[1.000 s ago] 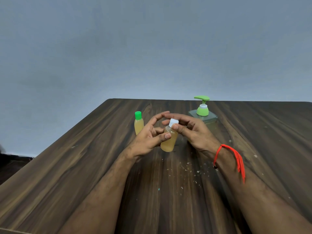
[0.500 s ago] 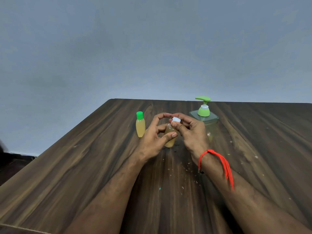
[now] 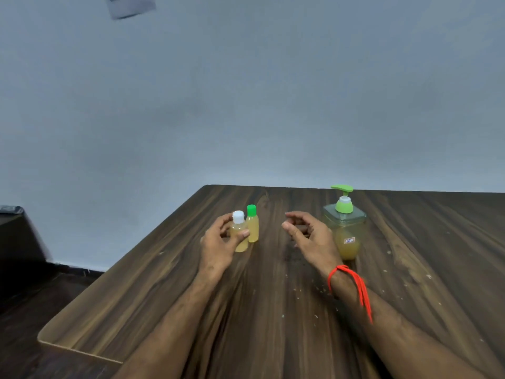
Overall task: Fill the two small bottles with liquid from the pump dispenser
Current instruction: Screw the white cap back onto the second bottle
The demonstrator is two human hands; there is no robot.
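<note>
A small white-capped bottle (image 3: 239, 236) full of yellow liquid is gripped upright in my left hand (image 3: 218, 242), its base at the tabletop. Right beside it, touching or nearly touching, stands the small green-capped bottle (image 3: 252, 225), also filled with yellow liquid. My right hand (image 3: 308, 236) hovers empty with curled, parted fingers between the bottles and the pump dispenser (image 3: 345, 224). The dispenser is a clear square bottle with a green pump head and yellow liquid in its lower part, standing just right of my right hand.
The dark wooden table (image 3: 273, 310) carries small crumbs and specks near my right wrist, which wears a red thread. The table's left edge and rounded front corner (image 3: 43, 339) drop to a dark floor. A grey wall rises behind.
My left hand carried the white-capped bottle leftward to beside the green-capped bottle. My right hand let go of the white cap and drew back to the right.
</note>
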